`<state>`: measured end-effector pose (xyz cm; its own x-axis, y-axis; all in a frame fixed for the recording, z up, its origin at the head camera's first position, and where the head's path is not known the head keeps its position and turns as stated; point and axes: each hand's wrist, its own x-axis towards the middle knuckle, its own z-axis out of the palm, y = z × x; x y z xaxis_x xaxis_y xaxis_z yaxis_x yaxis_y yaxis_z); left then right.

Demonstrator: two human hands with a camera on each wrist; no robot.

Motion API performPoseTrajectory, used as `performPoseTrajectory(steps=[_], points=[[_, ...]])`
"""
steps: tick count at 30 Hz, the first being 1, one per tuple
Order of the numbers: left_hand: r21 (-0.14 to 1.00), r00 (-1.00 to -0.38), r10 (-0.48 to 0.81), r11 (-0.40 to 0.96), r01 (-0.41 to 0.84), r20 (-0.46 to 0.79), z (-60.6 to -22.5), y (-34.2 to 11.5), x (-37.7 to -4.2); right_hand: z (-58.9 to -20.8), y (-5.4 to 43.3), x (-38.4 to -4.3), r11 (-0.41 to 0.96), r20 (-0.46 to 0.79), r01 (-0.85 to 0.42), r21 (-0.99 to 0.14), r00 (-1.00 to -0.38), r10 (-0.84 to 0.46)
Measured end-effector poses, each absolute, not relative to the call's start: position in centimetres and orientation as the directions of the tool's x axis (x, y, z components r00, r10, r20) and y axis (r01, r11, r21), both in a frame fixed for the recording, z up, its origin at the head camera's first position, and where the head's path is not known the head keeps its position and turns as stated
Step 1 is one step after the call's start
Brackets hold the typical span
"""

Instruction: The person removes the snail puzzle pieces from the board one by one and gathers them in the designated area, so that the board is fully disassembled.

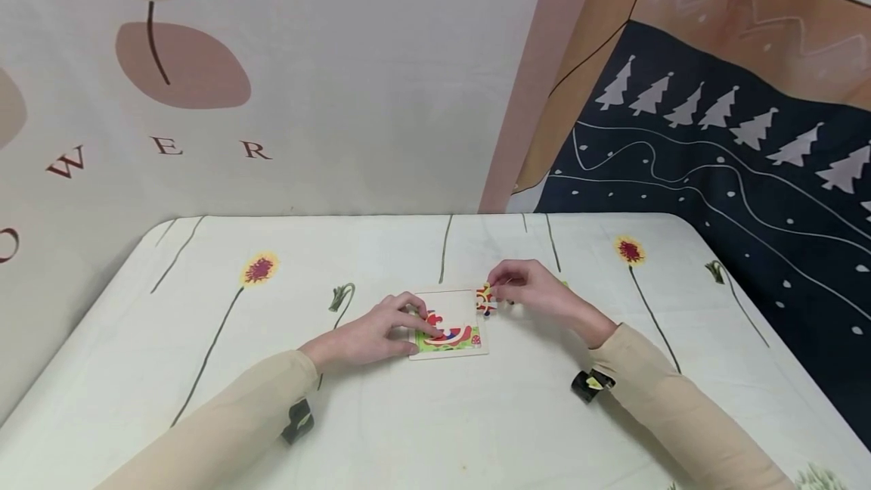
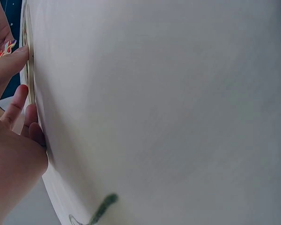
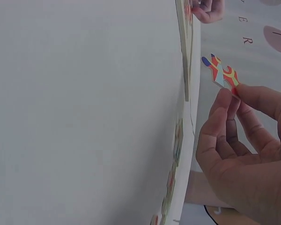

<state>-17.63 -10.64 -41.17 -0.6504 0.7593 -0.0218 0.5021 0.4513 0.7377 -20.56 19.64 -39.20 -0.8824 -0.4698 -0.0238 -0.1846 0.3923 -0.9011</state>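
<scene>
A square wooden puzzle board lies on the table, with colourful pieces fitted along its lower part and left side; its upper right is bare. My left hand rests at the board's left side, its fingers loosely extended. One fingertip touches the fitted pieces and the thumb is at the lower left corner. Between thumb and fingertips, my right hand pinches a puzzle piece in red, yellow, white and blue. In the head view this piece overlaps the board's upper right edge.
Several loose puzzle pieces lie on the table beside the board, mostly hidden behind the right hand in the head view. A white cloth printed with flowers covers the table. Printed hangings stand behind it.
</scene>
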Motion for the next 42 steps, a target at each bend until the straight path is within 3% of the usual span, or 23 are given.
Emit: performPoseTrajectory(steps=[23, 42], points=[[0.746, -0.648, 0.761, 0.445, 0.496, -0.023, -41.1, -10.7, -17.6, -38.8, 23.8, -20.3, 0.524, -0.089, -0.137, -0.841, -0.919, -0.384], [0.731, -0.643, 0.766, 0.444, 0.519, -0.009, -41.3, -10.8, -17.8, -39.1, 25.9, -19.7, 0.567, -0.115, -0.155, -0.809, -0.904, -0.411]])
